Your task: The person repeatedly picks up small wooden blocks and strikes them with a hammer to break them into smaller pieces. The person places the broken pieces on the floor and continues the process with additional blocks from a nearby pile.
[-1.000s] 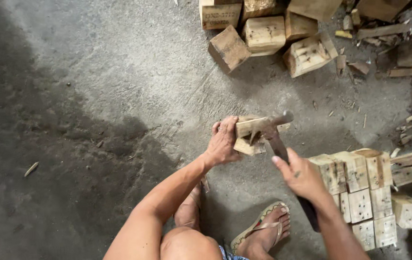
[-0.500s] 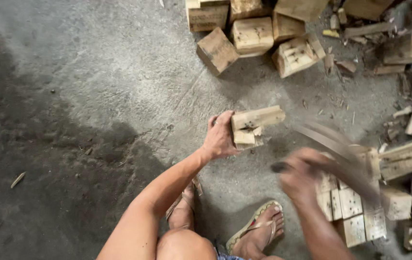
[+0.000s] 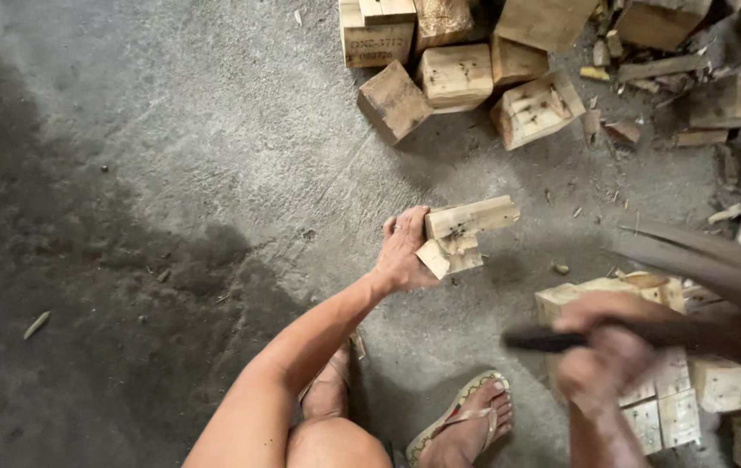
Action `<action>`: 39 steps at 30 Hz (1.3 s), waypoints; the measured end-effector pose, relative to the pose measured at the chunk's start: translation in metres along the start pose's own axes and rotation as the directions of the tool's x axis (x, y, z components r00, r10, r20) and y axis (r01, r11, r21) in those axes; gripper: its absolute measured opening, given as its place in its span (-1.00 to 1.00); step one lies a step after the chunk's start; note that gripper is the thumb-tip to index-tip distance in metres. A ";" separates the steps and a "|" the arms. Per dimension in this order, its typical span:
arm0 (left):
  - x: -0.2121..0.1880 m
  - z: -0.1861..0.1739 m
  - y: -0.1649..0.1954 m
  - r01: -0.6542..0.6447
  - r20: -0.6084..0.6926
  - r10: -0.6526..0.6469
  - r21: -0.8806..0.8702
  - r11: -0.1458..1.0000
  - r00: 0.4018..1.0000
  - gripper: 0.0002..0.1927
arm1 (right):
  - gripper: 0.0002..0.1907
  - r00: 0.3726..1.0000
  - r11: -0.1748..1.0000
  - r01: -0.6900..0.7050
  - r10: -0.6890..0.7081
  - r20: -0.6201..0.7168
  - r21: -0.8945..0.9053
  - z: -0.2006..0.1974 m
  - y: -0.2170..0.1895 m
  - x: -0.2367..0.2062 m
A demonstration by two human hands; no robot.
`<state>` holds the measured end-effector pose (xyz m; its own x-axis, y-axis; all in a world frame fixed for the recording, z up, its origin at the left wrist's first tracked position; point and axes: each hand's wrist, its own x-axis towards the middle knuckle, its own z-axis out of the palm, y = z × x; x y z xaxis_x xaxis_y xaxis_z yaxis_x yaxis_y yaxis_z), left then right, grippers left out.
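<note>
Rough grey concrete floor (image 3: pixel 171 130), dark damp patch at left, daylight, scattered wood chips (image 3: pixel 613 130)

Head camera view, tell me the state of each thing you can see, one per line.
Left hand: closed on the wood piece, holding it upright on the floor.
Wood piece: standing, partly split.
Right hand: closed on the chopper's handle.
Chopper: raised, blurred.
Wood blocks: heaped, uncut.
Sandal: worn on foot.

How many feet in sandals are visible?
2: one sandalled foot at the bottom centre, the other foot left of it, mostly hidden behind the left forearm.
</note>
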<state>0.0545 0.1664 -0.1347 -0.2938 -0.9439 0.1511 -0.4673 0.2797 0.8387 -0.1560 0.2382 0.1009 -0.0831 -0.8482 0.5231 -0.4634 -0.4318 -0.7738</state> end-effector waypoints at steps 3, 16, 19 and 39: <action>0.000 -0.001 0.000 -0.025 -0.010 0.025 0.026 0.999 1.000 0.35 | -0.66 0.742 0.047 -0.496 0.543 0.394 0.867 0.019 0.019 -0.008; 0.012 -0.014 0.010 -0.057 0.070 0.054 0.036 0.998 0.996 0.42 | -0.63 0.406 0.552 -0.411 0.823 0.397 -0.726 0.023 0.034 0.038; 0.017 -0.016 0.012 0.060 0.142 -0.061 0.012 0.998 0.988 0.41 | -0.68 0.499 0.531 -0.433 0.814 0.297 -0.728 0.005 0.019 0.040; 0.016 -0.015 0.027 -0.084 0.074 0.081 0.045 0.995 0.994 0.39 | -0.59 0.622 0.607 -0.503 0.749 0.231 -0.615 0.012 0.079 -0.019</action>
<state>0.0497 0.1566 -0.1014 -0.3911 -0.9027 0.1793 -0.4776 0.3656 0.7989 -0.1804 0.2166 0.0254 -0.1947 -0.9213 -0.3366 -0.7825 0.3528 -0.5131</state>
